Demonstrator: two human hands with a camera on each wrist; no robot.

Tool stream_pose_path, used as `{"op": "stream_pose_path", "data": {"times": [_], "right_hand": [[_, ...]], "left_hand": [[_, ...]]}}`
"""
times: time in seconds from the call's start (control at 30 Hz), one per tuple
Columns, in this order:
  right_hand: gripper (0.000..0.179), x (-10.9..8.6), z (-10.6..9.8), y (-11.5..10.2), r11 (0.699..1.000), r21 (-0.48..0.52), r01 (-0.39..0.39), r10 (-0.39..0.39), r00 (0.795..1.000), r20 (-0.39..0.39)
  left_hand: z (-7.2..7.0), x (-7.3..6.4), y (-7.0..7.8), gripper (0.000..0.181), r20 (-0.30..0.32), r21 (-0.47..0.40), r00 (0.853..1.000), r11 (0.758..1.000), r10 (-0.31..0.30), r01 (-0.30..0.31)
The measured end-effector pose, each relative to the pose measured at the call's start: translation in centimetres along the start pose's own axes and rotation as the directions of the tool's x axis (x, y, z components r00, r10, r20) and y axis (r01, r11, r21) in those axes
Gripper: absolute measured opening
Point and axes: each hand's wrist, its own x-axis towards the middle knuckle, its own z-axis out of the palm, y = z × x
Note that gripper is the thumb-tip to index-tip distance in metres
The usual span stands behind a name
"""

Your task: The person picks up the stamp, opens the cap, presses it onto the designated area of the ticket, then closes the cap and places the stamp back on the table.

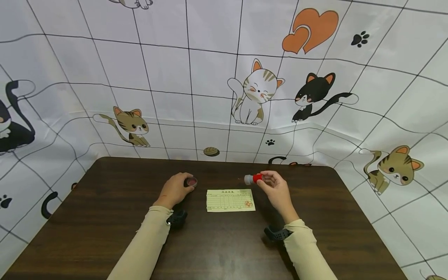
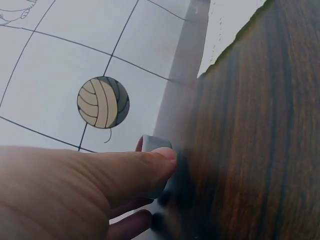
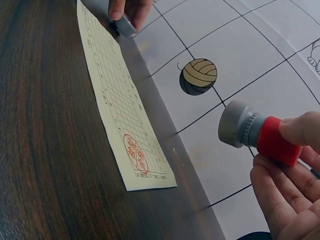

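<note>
My right hand (image 1: 278, 190) pinches a self-inking stamp (image 3: 245, 125) by its red handle. Its grey round head points left, raised off the table. Between thumb and fingers my left hand (image 1: 176, 189) holds a small round grey stamp cap (image 1: 191, 181); its reddish inside faces up in the head view. The left thumb covers part of the cap (image 2: 151, 143) in the left wrist view. A yellow printed form (image 1: 229, 202) lies flat between the hands, touched by neither. A round red stamp mark (image 3: 135, 154) shows at the form's right end.
The dark wooden table (image 1: 210, 245) runs back to a white wall cloth (image 1: 168, 70) with cat drawings and grid lines. Black bands circle both wrists, including the right wristband (image 1: 278, 234).
</note>
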Motion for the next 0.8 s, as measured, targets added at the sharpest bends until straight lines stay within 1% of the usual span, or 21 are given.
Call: {"op": "stream_pose_path", "data": {"times": [0.1,0.27,0.4,0.53,0.8], "right_hand": [[0.035,0.0,0.1,0.1,1.0,0.004,0.002,-0.002,1.0,0.004],[0.034,-0.1,0.1,0.1,1.0,0.009,0.004,-0.004,1.0,0.0],[0.034,-0.2,0.0,0.3,1.0,0.016,-0.007,0.007,1.0,0.004],[0.035,-0.1,-0.1,0.3,1.0,0.027,0.0,0.0,1.0,0.011],[0.037,0.0,0.0,0.0,0.999,0.039,0.021,-0.022,1.0,0.018]], "left_hand": [[0.0,-0.1,0.0,0.045,-0.009,-0.028,1.0,1.0,-0.014,0.013],[-0.2,-0.3,0.2,0.045,-0.02,-0.049,1.0,0.999,-0.013,0.012],[-0.3,-0.3,0.4,0.046,-0.025,-0.053,1.0,0.999,0.008,-0.01],[-0.5,-0.3,0.7,0.045,-0.055,-0.068,0.998,0.997,0.037,-0.041],[-1.0,-0.3,2.0,0.046,-0.095,-0.082,0.99,0.991,0.101,-0.109]]}}
